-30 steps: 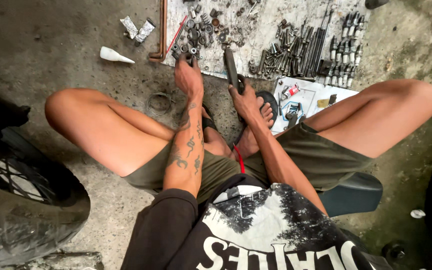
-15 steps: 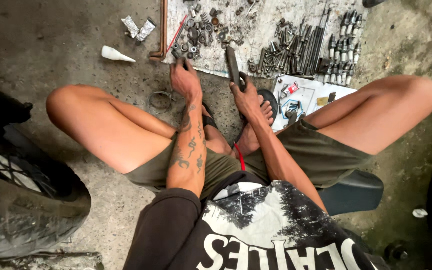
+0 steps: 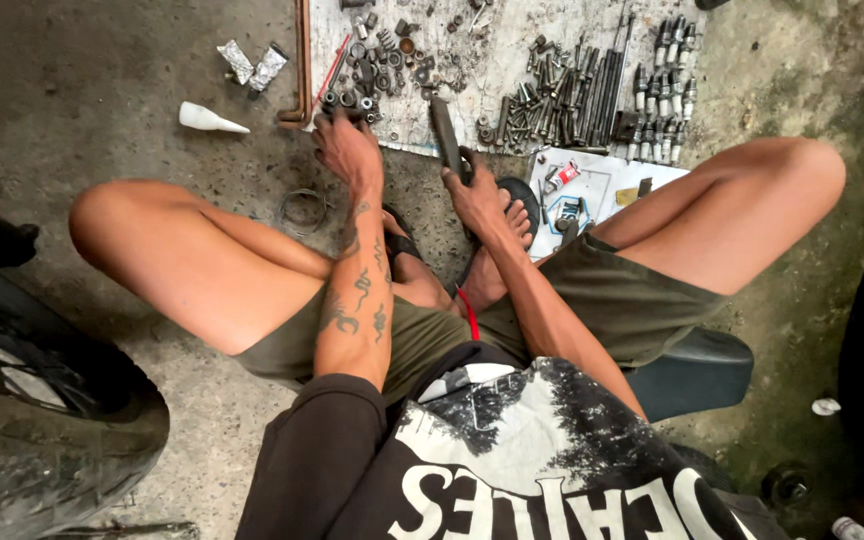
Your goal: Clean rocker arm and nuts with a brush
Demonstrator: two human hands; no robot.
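A dark, flat metal bar tool (image 3: 445,132) stands tilted just above the middle of the frame, its upper end over the pale sheet (image 3: 512,70) spread on the concrete floor (image 3: 102,130), its lower end gripped in the right hand (image 3: 477,195), whose fingers are wrapped around it. To its left, the left hand (image 3: 349,150) reaches onto the sheet's lower left corner, fingers curled down among a cluster of nuts and sockets (image 3: 367,75); whether they pinch one of them cannot be told. Right of the tool lies a heap of bolts and long rods (image 3: 567,95), and further right a row of socket bits (image 3: 667,65). Below these, at centre right, a white paper (image 3: 592,190) carries small parts, beside a sandalled foot (image 3: 517,205). At the upper left of the frame lie a white nozzle tip (image 3: 210,120) and two silvery packets (image 3: 252,65), with a copper pipe (image 3: 302,60) along the sheet's left edge. A wire ring (image 3: 304,210) lies under the left forearm. A motorcycle tyre (image 3: 32,440) fills the lower left.
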